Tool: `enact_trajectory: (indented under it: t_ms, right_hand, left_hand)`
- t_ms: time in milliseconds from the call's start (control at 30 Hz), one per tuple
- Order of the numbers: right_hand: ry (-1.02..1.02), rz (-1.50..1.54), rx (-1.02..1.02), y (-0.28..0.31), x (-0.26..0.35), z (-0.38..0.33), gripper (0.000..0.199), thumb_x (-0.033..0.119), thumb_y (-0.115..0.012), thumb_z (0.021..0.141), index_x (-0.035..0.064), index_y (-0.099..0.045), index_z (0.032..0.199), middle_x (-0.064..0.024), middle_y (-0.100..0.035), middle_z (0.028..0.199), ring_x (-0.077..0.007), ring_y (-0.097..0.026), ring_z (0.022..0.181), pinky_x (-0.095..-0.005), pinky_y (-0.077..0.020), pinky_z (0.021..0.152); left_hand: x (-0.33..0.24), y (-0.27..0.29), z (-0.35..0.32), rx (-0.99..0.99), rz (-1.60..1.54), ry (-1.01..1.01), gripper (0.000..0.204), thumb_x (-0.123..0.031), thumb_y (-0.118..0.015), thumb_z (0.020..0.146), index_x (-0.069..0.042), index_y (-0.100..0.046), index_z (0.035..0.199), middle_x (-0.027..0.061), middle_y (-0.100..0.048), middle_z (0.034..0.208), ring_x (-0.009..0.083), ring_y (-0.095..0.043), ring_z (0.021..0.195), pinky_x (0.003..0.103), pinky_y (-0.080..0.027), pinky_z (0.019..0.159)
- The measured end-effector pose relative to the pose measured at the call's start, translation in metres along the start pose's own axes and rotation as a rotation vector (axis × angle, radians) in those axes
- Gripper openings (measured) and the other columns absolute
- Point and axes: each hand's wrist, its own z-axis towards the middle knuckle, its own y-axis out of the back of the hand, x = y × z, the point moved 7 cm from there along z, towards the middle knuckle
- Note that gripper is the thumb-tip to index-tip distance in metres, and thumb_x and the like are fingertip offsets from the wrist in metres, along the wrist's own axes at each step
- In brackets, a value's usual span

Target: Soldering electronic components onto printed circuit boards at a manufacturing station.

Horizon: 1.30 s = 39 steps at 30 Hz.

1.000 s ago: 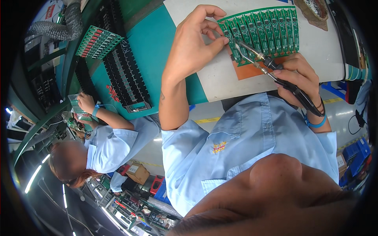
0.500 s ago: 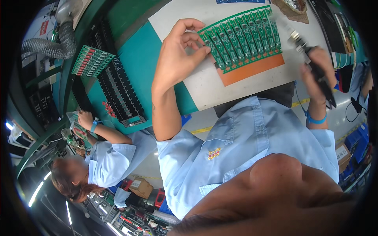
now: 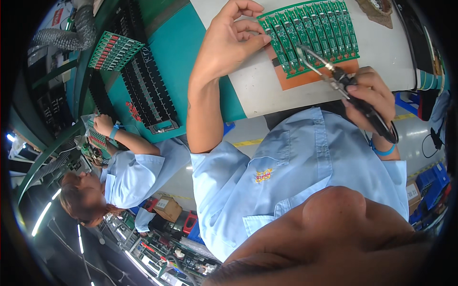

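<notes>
A green panel of several circuit boards (image 3: 310,33) lies on an orange mat (image 3: 305,78) on the white work surface (image 3: 257,93). My left hand (image 3: 231,40) rests at the panel's left edge, fingertips pressing on it. My right hand (image 3: 367,97) grips a black-handled soldering iron (image 3: 334,74) like a pen. Its metal tip sits over the middle of the panel.
A teal bench edge (image 3: 181,52) borders the white surface. To the left stand a black slotted rack (image 3: 148,90) and a second green board panel (image 3: 114,50). A co-worker in a light blue shirt (image 3: 133,174) works at the left. A grey hose (image 3: 67,35) lies at the far left.
My right hand swung the soldering iron away to the right, then brought it back so its tip is over the panel again. My left hand stayed at the panel's left edge.
</notes>
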Motion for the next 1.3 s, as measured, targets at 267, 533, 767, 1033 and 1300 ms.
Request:
enact_trajectory:
  t_ms: [267,533,767,1033,1300]
  right_hand:
    - [-0.002,-0.016,0.028,-0.018,-0.010,0.008,0.053,-0.013,-0.074,0.064,0.0003,-0.071,0.115,-0.0152,-0.066,0.099,-0.0299,-0.065,0.083,-0.0359,-0.0522,0.073]
    - [0.016,-0.033,0.039,-0.020,-0.014,0.009,0.054,-0.011,-0.076,0.064,0.0024,-0.072,0.115,-0.0133,-0.067,0.099,-0.0292,-0.063,0.080,-0.0360,-0.0514,0.072]
    - [0.023,-0.027,0.049,-0.021,-0.017,0.009,0.054,-0.010,-0.078,0.064,0.0040,-0.072,0.115,-0.0109,-0.063,0.093,-0.0261,-0.060,0.074,-0.0339,-0.0483,0.067]
    - [0.025,-0.018,0.034,-0.018,-0.015,0.010,0.054,-0.010,-0.077,0.064,0.0033,-0.072,0.115,-0.0117,-0.065,0.094,-0.0271,-0.061,0.075,-0.0347,-0.0495,0.069]
    - [0.002,-0.009,0.026,-0.014,-0.013,0.007,0.051,-0.010,-0.077,0.065,0.0019,-0.071,0.115,-0.0130,-0.065,0.094,-0.0280,-0.063,0.079,-0.0359,-0.0515,0.070]
  left_hand:
    - [0.008,-0.004,0.003,0.025,-0.067,0.030,0.051,0.021,-0.065,0.083,0.000,-0.048,0.125,0.0059,-0.061,0.100,0.0120,-0.062,0.090,0.027,-0.056,0.080]
    - [0.003,-0.007,0.000,0.053,-0.155,0.005,0.052,0.022,-0.064,0.083,0.000,-0.047,0.127,0.0082,-0.064,0.104,0.0131,-0.063,0.093,0.028,-0.058,0.081]
    - [0.008,-0.005,0.000,0.027,-0.086,0.019,0.052,0.022,-0.064,0.084,-0.001,-0.047,0.127,0.0073,-0.062,0.103,0.0128,-0.062,0.092,0.028,-0.058,0.082]
    - [0.007,-0.007,0.000,0.017,-0.096,0.061,0.052,0.022,-0.064,0.083,0.000,-0.046,0.127,0.0081,-0.061,0.105,0.0132,-0.062,0.092,0.028,-0.059,0.082]
    - [0.005,-0.008,0.001,0.024,-0.085,0.025,0.053,0.024,-0.063,0.083,0.000,-0.046,0.127,0.0079,-0.061,0.105,0.0120,-0.062,0.091,0.026,-0.058,0.079]
